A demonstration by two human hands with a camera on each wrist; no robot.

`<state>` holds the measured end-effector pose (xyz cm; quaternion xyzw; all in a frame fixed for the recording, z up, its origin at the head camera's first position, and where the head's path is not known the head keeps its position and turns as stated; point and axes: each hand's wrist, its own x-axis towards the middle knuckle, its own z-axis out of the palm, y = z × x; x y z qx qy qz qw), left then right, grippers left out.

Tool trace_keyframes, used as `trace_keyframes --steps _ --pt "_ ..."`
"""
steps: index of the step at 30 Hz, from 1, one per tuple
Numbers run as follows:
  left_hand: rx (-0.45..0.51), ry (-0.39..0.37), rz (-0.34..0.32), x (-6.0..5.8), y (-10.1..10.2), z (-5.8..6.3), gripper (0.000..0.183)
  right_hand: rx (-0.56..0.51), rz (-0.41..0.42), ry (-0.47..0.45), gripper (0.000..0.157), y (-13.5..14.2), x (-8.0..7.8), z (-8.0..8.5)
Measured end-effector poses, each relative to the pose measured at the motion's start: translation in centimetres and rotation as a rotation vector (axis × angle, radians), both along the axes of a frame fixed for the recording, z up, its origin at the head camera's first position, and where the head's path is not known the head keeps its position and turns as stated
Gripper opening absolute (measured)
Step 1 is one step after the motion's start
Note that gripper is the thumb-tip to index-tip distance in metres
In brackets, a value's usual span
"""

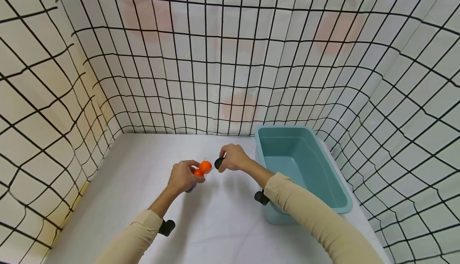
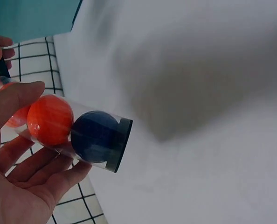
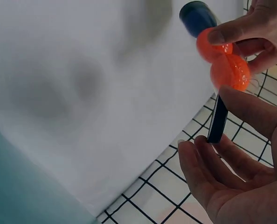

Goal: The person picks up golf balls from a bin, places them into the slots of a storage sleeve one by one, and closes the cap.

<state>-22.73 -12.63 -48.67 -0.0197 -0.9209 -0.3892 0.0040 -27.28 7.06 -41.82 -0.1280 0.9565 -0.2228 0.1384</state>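
Observation:
My left hand (image 1: 182, 177) grips a clear plastic tube (image 2: 78, 108) above the white table, left of the middle. Two orange balls (image 2: 50, 120) and a dark blue ball (image 2: 93, 136) sit in a row inside it, the blue one against the dark end cap (image 2: 121, 145). In the head view the tube tilts, with the top orange ball (image 1: 205, 167) at its upper right end. My right hand (image 1: 235, 158) pinches a round black lid (image 3: 218, 120) between thumb and fingers. The lid stands edge-on close to that end, beside the top ball.
A teal plastic tub (image 1: 263, 146) stands on the white tabletop (image 1: 223, 216) at the right, under my right forearm. Black wire mesh (image 1: 235, 40) rises at the back and both sides. Small black devices (image 1: 167, 228) sit at my wrists.

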Motion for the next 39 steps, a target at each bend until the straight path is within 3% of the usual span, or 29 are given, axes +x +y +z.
trace_keyframes --steps 13,28,34,39 --pt "0.016 0.007 -0.010 0.8 2.0 -1.4 0.041 -0.048 0.019 -0.031 0.038 1.1 0.5 -0.5" --pt "0.046 0.035 -0.048 0.9 3.1 -1.3 0.039 -0.171 0.035 -0.131 0.039 1.4 0.8 -1.2" --pt "0.049 0.045 -0.054 0.9 3.2 -1.2 0.038 -0.168 0.041 -0.134 0.040 1.3 0.9 -1.1" --pt "0.036 0.043 -0.044 0.9 3.2 -1.2 0.039 -0.179 0.044 -0.203 0.043 1.3 0.9 -0.5"
